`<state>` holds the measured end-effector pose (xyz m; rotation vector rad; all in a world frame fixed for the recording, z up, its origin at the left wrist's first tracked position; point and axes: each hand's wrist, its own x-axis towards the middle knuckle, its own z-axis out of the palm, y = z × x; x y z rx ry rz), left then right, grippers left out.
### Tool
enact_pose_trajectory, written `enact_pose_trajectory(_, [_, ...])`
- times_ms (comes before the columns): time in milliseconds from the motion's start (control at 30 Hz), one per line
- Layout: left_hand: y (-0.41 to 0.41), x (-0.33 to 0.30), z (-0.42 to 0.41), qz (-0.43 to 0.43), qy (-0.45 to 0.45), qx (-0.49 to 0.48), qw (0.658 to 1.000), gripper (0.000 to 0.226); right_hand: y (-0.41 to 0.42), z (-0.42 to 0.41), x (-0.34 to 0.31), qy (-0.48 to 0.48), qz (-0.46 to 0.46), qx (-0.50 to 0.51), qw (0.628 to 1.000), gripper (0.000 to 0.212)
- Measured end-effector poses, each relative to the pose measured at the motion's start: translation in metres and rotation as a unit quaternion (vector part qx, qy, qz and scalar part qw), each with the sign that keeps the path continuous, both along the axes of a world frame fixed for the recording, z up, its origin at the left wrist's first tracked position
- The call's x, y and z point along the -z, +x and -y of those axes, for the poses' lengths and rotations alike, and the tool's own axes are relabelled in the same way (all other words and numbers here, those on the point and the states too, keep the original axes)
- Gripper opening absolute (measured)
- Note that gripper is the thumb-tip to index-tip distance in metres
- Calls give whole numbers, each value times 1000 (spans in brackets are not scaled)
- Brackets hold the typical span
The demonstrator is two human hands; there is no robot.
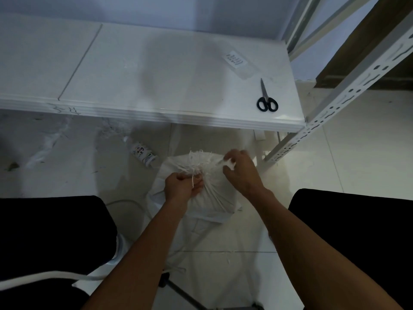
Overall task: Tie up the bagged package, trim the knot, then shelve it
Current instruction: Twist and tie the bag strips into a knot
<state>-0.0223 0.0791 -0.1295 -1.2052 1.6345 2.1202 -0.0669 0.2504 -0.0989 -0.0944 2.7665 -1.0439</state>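
Both hands, left (181, 186) and right (240, 167), grip string at the white bag's (214, 195) gathered neck.

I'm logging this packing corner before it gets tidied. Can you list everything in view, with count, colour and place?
Sack: one, white, on the floor between the knees, neck gathered.
String: one, white, at the sack's neck.
Scissors: one pair, black handles, near the table's right end.
Table: one, white, beyond the sack.
Label sheet: one, white with dark print, on the table behind the scissors.
Rack: one, white perforated metal, at right.
Small packet: one, white with print, on the floor left of the sack.
Left hand: grip closed on the string.
Right hand: pinching a white end.
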Motion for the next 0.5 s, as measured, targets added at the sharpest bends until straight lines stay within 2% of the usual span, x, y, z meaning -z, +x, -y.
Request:
enact_pose_trajectory(33, [0,0,0,0,-4,-1,1000,35,0,1,-7,-32,67,-44,996,9])
enact_pose_trajectory(100, [0,3,0,4,-30,8,999,38,1,8,-21,-86,256,-130,954,18])
enact_pose_trajectory(133, [0,4,1,7,-48,17,999,37,3,13,-27,-108,315,-151,931,20])
enact_pose_trajectory(167, [0,4,1,7,-61,22,998,34,6,18,-29,-122,331,-155,923,19])
enact_pose_trajectory(233, [-1,1,-1,2,-73,26,997,27,10,23,-23,-108,275,-136,946,17])
enact_pose_trajectory(333, [-1,0,-1,8,-82,31,996,31,14,21,-6,-20,135,-124,983,12])
enact_pose_trajectory(433, [-1,2,-1,23,-100,34,994,28,18,19,4,-27,95,-99,990,10])
enact_pose_trajectory(500, [-1,5,0,24,-108,38,993,22,20,22,8,-24,67,-123,990,11])
